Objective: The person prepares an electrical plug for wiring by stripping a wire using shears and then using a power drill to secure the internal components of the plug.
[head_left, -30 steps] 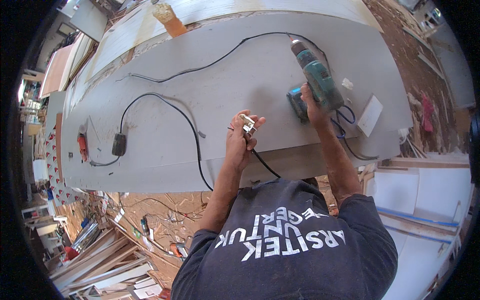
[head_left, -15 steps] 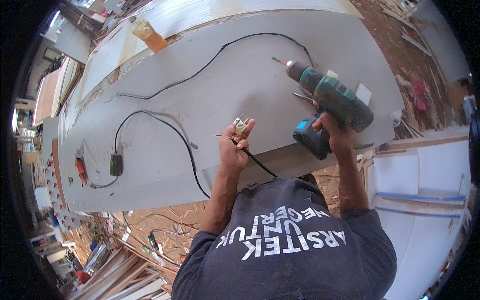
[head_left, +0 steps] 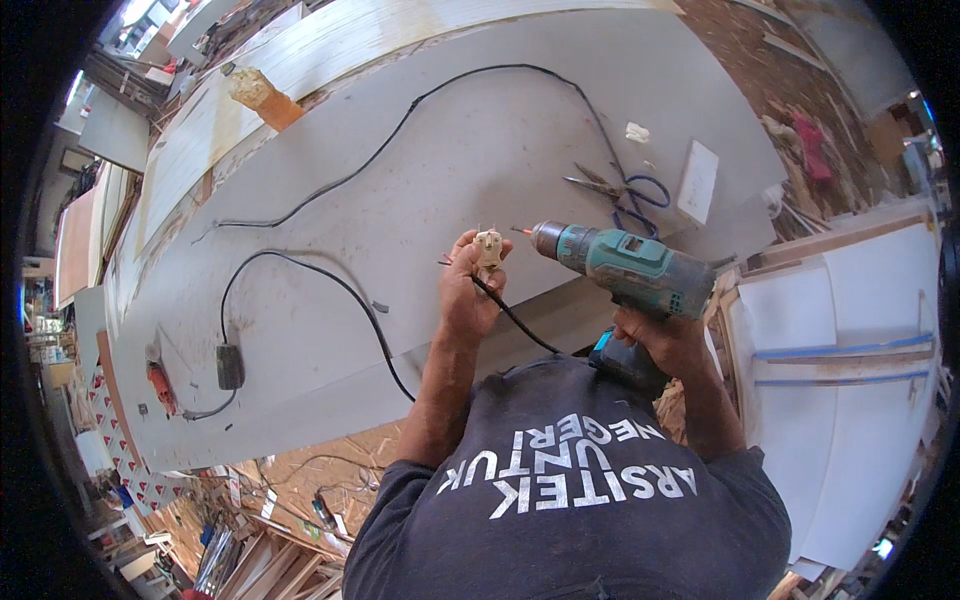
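Observation:
My left hand point(head_left: 470, 290) is closed around a small cream plug part point(head_left: 489, 250) with metal bits showing at its top. The same hand also pinches a black cable point(head_left: 515, 320), whose stripped wire ends stick out left of the thumb. In my right hand point(head_left: 665, 338) is a green cordless drill point(head_left: 640, 268), gripped by its handle, with its battery low against my shirt. The drill's bit points left toward the plug part, a short gap away from it. Beyond the drill lie scissors point(head_left: 610, 185) with blue handles.
On the grey panel point(head_left: 440, 160) lie a long black cable point(head_left: 415, 105), a black box on a cord point(head_left: 230, 366), a red-handled tool point(head_left: 160, 388), a white block point(head_left: 698, 182) and a small cream piece point(head_left: 637, 132). An orange bottle point(head_left: 265, 100) lies at the far left. Wood scraps cover the floor.
The drill has come down and left, turning so its bit points at the plug part. The scissors and white block behind it show more fully. My left hand has turned the plug part upright.

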Demonstrator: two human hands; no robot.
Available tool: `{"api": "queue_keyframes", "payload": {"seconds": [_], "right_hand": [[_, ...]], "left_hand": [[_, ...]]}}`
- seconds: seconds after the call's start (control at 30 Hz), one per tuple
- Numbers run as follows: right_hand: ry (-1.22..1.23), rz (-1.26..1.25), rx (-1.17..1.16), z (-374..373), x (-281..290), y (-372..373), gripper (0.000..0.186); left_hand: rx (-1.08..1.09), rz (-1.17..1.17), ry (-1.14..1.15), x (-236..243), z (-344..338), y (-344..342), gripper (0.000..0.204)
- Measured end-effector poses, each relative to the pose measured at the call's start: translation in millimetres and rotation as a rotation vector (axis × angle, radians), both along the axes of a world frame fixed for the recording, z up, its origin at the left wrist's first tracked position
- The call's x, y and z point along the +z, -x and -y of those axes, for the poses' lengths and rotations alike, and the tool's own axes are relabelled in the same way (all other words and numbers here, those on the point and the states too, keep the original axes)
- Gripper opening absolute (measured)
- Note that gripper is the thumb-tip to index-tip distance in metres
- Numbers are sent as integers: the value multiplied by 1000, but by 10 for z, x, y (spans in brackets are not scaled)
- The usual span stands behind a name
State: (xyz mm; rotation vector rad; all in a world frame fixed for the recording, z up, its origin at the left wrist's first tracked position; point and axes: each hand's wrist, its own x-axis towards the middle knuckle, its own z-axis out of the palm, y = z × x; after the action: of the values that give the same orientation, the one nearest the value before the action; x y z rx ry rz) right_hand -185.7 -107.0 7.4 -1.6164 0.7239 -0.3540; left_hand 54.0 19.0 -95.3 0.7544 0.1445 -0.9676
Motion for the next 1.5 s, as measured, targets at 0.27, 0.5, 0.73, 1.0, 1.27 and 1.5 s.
{"api": "queue_keyframes", "payload": {"seconds": [0.27,0.5,0.73,1.0,1.27,1.5], "right_hand": [[-18,-121,63,-101,295,-146,26],[17,-32,92,-129,305,-237,29],[-5,-68,93,-111,342,-285,38],[-34,-97,121,-73,408,-312,47],[-31,-79,137,-68,437,-317,44],[-33,-102,129,-68,429,-315,42]], "left_hand": [[-13,43,42,4,-7,14,31],[-51,178,70,10,21,-2,42],[-56,207,92,7,23,-3,38],[-23,219,100,-38,41,-7,37],[3,235,109,-62,51,0,34],[-5,289,90,-44,52,5,32]]}}
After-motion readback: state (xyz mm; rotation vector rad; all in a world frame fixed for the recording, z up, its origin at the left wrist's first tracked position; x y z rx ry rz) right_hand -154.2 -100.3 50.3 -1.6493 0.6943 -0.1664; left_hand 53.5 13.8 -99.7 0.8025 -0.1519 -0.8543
